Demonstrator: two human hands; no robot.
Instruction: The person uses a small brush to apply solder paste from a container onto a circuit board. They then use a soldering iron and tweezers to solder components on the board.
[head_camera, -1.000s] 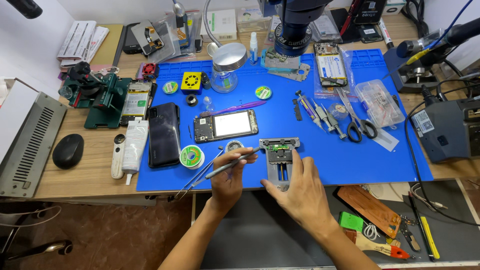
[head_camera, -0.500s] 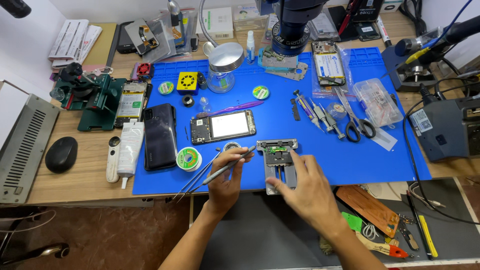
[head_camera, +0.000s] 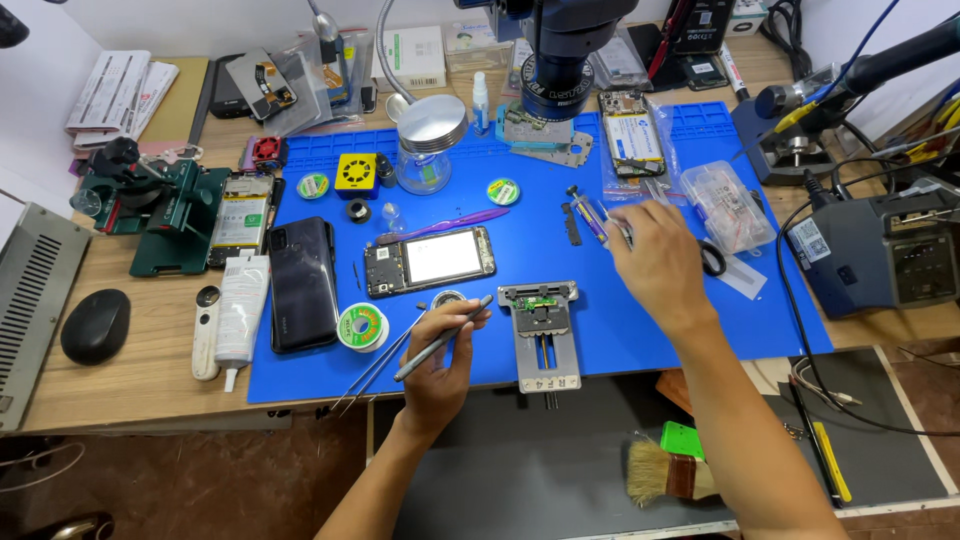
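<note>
My left hand (head_camera: 440, 370) rests at the front edge of the blue mat (head_camera: 620, 340) and holds a slim grey metal tool (head_camera: 440, 340) slanted up to the right. Its tip is just left of a metal board holder (head_camera: 541, 345), which clamps a small circuit board (head_camera: 540, 301). My right hand (head_camera: 660, 268) is stretched out over a row of hand tools (head_camera: 590, 215) at the mat's right side. Its fingertips are on them, and a grip is hidden from view. An opened phone (head_camera: 430, 262) lies beyond the left hand.
A black phone (head_camera: 300, 282), a solder spool (head_camera: 362, 327) and a white tube (head_camera: 238, 305) lie left. A microscope (head_camera: 560, 50) and a round lamp (head_camera: 430, 125) stand at the back. A soldering station (head_camera: 880, 255) is right. A brush (head_camera: 665, 470) lies on the grey mat.
My right hand left the board holder and moved up and to the right, over the row of tools. My left hand has kept the grey tool in about the same place.
</note>
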